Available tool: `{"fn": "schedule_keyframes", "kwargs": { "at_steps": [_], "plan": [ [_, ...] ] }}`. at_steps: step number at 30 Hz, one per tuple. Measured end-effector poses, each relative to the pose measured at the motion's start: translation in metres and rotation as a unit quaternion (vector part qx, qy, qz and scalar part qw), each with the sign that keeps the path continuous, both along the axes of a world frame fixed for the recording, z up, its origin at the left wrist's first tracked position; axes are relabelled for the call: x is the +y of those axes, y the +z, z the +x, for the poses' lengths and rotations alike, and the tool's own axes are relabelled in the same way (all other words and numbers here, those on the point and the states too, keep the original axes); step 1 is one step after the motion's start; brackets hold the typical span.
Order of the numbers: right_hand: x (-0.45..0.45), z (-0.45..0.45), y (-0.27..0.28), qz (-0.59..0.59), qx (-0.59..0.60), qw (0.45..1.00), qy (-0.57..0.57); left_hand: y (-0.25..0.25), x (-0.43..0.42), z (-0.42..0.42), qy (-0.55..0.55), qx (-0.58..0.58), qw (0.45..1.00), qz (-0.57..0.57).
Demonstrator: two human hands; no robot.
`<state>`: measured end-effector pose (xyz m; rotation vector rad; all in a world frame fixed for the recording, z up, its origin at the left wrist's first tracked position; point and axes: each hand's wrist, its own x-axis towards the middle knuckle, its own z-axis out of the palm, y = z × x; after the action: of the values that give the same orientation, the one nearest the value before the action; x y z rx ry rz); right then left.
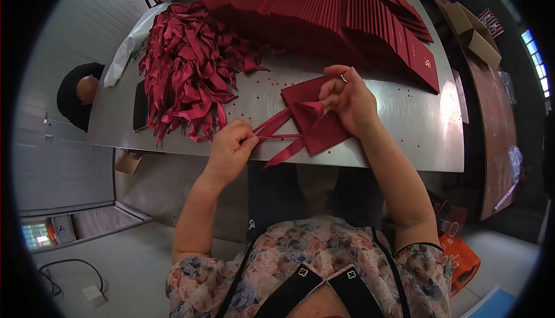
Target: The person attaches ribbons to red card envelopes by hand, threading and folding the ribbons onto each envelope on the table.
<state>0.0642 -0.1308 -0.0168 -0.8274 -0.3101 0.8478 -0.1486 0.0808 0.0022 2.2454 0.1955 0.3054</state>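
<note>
A flat dark red paper bag (328, 134) lies at the front edge of the metal table, with red ribbon (281, 123) strung through its top side. My left hand (232, 149) is closed in a pinch on the ribbon, left of the bag, and the strands run taut from it to the bag. A loose ribbon end hangs over the table edge. Above the bag, my right hand (354, 103) has its fingers curled, with a ring on one. Its fingertips meet a ribbon loop (312, 110); the exact grip is partly hidden.
A big heap of cut red ribbons (188, 66) lies on the left of the metal table (243, 101). Rows of red bags (306, 8) stand along the back. Small red dots are scattered around. Another person (81, 95) is at the left, and a cardboard box (471, 34) sits far right.
</note>
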Motion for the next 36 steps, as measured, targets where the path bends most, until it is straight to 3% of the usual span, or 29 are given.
{"fn": "schedule_keyframes", "kwargs": {
  "at_steps": [1,5,9,11,14,15,16,18,19,20,22,23,25,26,27,31,35,36],
  "plan": [
    [0.001,-0.001,0.001,-0.042,-0.028,0.999,0.001,0.003,0.001,-0.006,0.009,0.001,1.0,-0.001],
    [-0.001,0.004,-0.003,-0.017,0.015,0.999,-0.035,0.003,0.011,-0.026,0.009,-0.01,1.0,-0.003],
    [0.001,0.001,-0.002,-0.034,-0.043,0.998,-0.029,0.006,0.008,-0.033,0.024,-0.039,0.999,0.024],
    [0.001,-0.002,0.002,-0.019,-0.054,0.998,-0.027,0.009,0.016,-0.041,0.083,-0.026,0.996,-0.027],
    [-0.001,-0.017,0.016,-0.007,-0.072,0.996,-0.053,0.009,0.025,-0.05,0.141,-0.08,0.987,0.005],
    [-0.002,-0.023,0.019,-0.062,-0.197,0.976,-0.067,0.012,0.025,-0.054,0.136,-0.086,0.987,0.007],
    [-0.006,-0.03,0.026,-0.118,-0.32,0.936,-0.086,0.015,0.022,-0.057,0.163,-0.073,0.984,0.005],
    [-0.031,-0.045,0.053,-0.242,-0.619,0.744,-0.061,0.011,0.022,-0.053,0.178,-0.078,0.981,-0.004],
    [-0.043,-0.049,0.049,-0.273,-0.705,0.653,-0.037,0.004,0.025,-0.053,0.172,-0.089,0.981,-0.007],
    [-0.054,-0.062,0.047,-0.32,-0.727,0.607,-0.03,-0.001,0.025,-0.049,0.15,-0.107,0.983,-0.009],
    [-0.076,-0.072,0.027,-0.353,-0.751,0.557,0.022,-0.011,0.026,-0.042,0.247,-0.128,0.957,-0.079],
    [-0.086,-0.077,0.022,-0.344,-0.776,0.528,0.002,-0.013,0.028,-0.036,0.236,-0.136,0.959,-0.079],
    [-0.103,-0.084,0.001,-0.346,-0.791,0.504,-0.025,-0.017,0.031,-0.027,0.248,-0.193,0.948,0.046],
    [-0.113,-0.087,-0.01,-0.343,-0.805,0.483,-0.043,-0.019,0.031,-0.02,0.245,-0.196,0.948,0.048],
    [-0.121,-0.09,-0.012,-0.323,-0.779,0.533,-0.065,-0.023,0.03,-0.013,0.228,-0.205,0.95,0.05],
    [-0.163,-0.101,0.014,-0.298,-0.793,0.518,-0.116,-0.032,0.023,0.007,0.194,-0.196,0.961,0.022],
    [-0.199,-0.089,0.036,-0.294,-0.76,0.531,-0.232,-0.029,0.012,0.015,0.174,-0.182,0.967,0.029],
    [-0.21,-0.083,0.035,-0.282,-0.724,0.557,-0.294,-0.026,0.009,0.017,0.161,-0.183,0.969,0.036]
  ]
}}
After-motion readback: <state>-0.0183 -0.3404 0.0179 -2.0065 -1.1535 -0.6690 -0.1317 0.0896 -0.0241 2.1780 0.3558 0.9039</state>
